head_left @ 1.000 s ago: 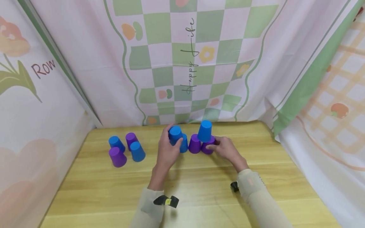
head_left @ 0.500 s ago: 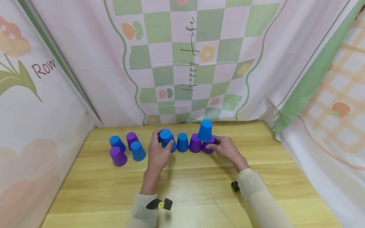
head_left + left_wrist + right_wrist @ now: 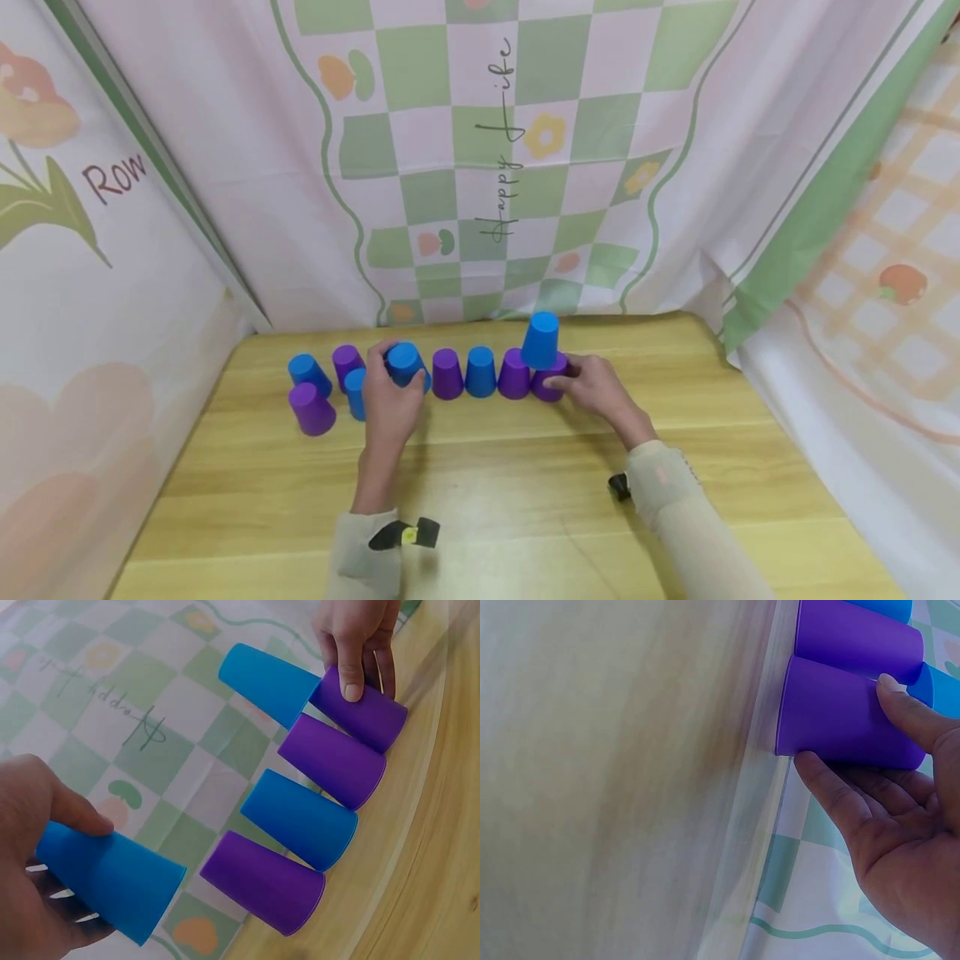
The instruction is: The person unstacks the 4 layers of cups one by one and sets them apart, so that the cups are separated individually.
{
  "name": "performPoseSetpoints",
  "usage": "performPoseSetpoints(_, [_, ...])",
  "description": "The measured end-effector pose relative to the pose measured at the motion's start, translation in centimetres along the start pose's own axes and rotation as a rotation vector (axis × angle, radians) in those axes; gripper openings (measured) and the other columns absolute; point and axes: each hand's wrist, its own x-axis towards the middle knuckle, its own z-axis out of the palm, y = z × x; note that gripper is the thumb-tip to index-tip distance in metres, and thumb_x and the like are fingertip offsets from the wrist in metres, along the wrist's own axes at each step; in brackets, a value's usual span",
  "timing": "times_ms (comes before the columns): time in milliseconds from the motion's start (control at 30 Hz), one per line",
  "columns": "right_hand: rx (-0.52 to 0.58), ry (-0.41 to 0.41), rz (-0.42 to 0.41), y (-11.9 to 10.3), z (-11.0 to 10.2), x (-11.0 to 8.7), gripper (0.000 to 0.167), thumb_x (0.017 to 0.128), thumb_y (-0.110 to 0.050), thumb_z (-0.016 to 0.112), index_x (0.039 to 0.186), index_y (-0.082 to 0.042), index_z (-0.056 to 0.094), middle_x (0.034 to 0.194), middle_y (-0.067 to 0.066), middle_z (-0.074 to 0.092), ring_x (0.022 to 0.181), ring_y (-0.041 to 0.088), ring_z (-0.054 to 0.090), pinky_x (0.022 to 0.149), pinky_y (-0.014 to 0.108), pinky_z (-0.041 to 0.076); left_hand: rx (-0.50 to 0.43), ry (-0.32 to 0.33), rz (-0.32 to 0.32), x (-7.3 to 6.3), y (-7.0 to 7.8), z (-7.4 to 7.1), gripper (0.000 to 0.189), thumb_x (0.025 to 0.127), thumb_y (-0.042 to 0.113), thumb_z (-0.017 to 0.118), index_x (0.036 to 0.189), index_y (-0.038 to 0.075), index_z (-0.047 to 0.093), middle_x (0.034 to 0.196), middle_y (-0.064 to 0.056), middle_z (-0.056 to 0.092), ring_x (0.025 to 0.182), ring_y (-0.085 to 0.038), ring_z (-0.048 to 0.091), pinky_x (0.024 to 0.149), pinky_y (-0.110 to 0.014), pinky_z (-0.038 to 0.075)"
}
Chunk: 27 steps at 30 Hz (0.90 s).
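My left hand (image 3: 393, 404) grips a blue cup (image 3: 405, 364), held mouth down left of a row of upturned cups. In the left wrist view, thumb and fingers wrap that blue cup (image 3: 112, 877) near its closed end, apart from the row. From left to right the row has a purple cup (image 3: 447, 375), a blue one (image 3: 481, 372) and two purple ones. My right hand (image 3: 600, 393) holds the rightmost purple cup (image 3: 550, 383) between thumb and fingers, as the right wrist view also shows. Another blue cup (image 3: 542, 340) sits on top of the two purple cups.
Left of my left hand stand more upturned cups: a blue cup (image 3: 308, 375), two purple cups (image 3: 312, 410), and a blue cup (image 3: 355, 395) partly hidden by the hand. A printed curtain (image 3: 555, 192) hangs behind the wooden table (image 3: 510, 500).
My left hand has moved left with its blue cup, bringing the row's leftmost purple cup into full view. My right hand stays on the purple cup at the row's right end.
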Motion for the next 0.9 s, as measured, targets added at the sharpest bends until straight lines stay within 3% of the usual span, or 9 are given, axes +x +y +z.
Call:
performPoseSetpoints(233, [-0.003, -0.001, 0.001, -0.2, -0.1, 0.0, 0.046, 0.094, -0.034, 0.080, 0.129, -0.005, 0.073, 0.120, 0.020, 0.076, 0.096, 0.027, 0.073, 0.082, 0.043, 0.062, 0.042, 0.031, -0.025, 0.2, -0.8, -0.2, 0.060, 0.088, -0.004, 0.072, 0.143, 0.000, 0.049, 0.150, -0.022, 0.054, 0.146, -0.040, 0.047, 0.124, -0.059, 0.036])
performPoseSetpoints(400, [-0.010, 0.006, -0.006, -0.3, -0.1, 0.2, 0.048, 0.094, -0.034, 0.080, 0.131, -0.004, 0.072, 0.120, 0.020, 0.076, 0.095, 0.027, 0.073, 0.082, 0.043, 0.061, 0.067, 0.029, -0.058, 0.3, -2.1, -0.1, 0.060, 0.086, -0.005, 0.070, 0.142, -0.001, 0.049, 0.148, -0.023, 0.055, 0.144, -0.041, 0.048, 0.124, -0.059, 0.036])
performPoseSetpoints(633, [-0.014, 0.008, -0.003, -0.2, 0.0, 0.3, 0.050, 0.093, -0.035, 0.081, 0.131, -0.004, 0.072, 0.118, 0.019, 0.077, 0.093, 0.026, 0.071, 0.080, 0.042, 0.061, 0.088, -0.018, -0.092, 0.1, -4.1, 0.4, 0.062, 0.084, -0.006, 0.067, 0.143, -0.003, 0.047, 0.144, -0.024, 0.056, 0.142, -0.041, 0.050, 0.123, -0.058, 0.039])
performPoseSetpoints(900, [-0.005, -0.002, 0.001, -0.2, 0.0, 0.0, 0.050, 0.094, -0.034, 0.080, 0.134, -0.004, 0.071, 0.122, 0.020, 0.076, 0.096, 0.027, 0.072, 0.082, 0.042, 0.061, 0.201, -0.083, -0.114, -0.3, -4.6, 0.3, 0.064, 0.083, -0.011, 0.064, 0.144, -0.005, 0.044, 0.141, -0.026, 0.054, 0.136, -0.042, 0.052, 0.119, -0.060, 0.042])
